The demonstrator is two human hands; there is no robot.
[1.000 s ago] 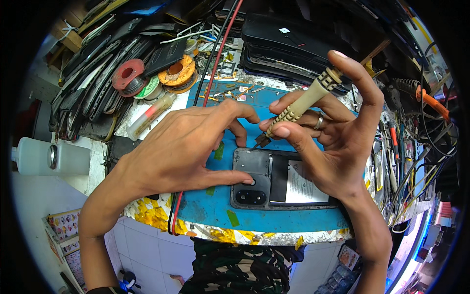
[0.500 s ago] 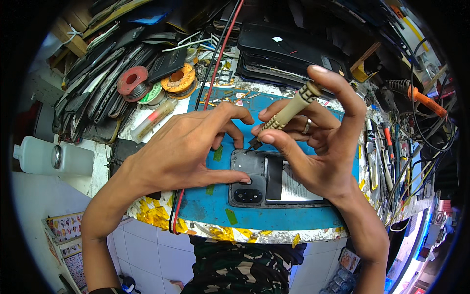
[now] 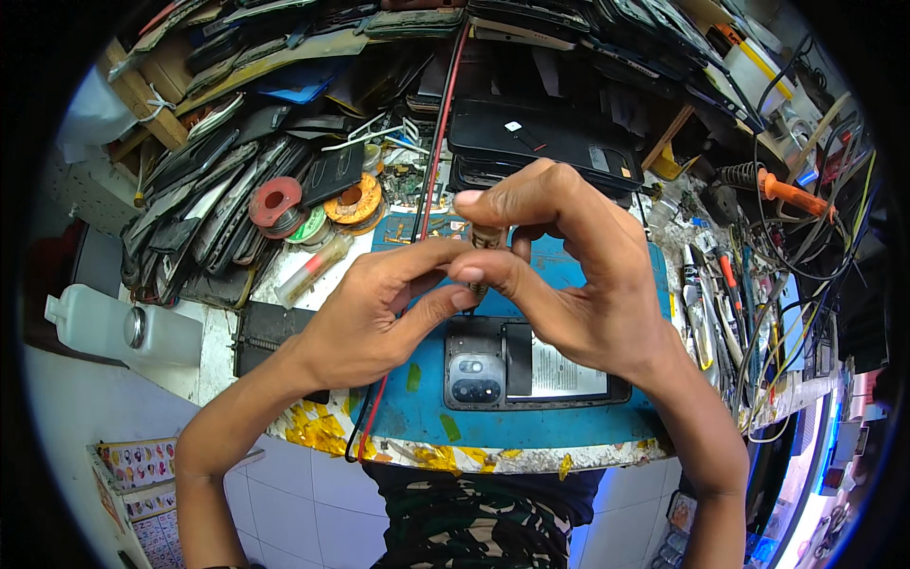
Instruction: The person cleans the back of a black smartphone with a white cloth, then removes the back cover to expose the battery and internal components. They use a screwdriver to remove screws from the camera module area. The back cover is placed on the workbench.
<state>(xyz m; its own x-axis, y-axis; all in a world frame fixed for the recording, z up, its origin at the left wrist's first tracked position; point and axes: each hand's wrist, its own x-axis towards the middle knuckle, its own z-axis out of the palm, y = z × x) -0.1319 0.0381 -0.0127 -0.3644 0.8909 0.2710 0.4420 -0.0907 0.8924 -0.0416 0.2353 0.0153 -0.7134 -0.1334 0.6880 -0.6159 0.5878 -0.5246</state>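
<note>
Upright over the blue mat (image 3: 431,417), a pale ribbed screwdriver (image 3: 487,236) is held in my right hand (image 3: 602,294). The bent forefinger lies over its top end, and the thumb presses its side. My left hand (image 3: 355,318) is closed in a pinch at the screwdriver's lower end; its fingertips are partly hidden behind the right thumb. Beneath both hands lies an opened smartphone (image 3: 493,402), its camera block (image 3: 476,378) at the left and a silver-white battery (image 3: 567,370) at the right. The screwdriver's tip sits above the phone's far left corner, mostly hidden by fingers.
Solder spools (image 3: 277,207) and a stack of dark phone parts (image 3: 204,223) fill the far left. Black and red cables (image 3: 439,142) cross the mat's left side. Tools (image 3: 706,294) crowd the right edge, below an orange-handled soldering iron (image 3: 796,194). A translucent bottle (image 3: 123,327) stands left.
My left hand has risen off the phone and closed at the screwdriver's lower end. The screwdriver has lifted from the phone and turned more upright. The view has tilted up slightly.
</note>
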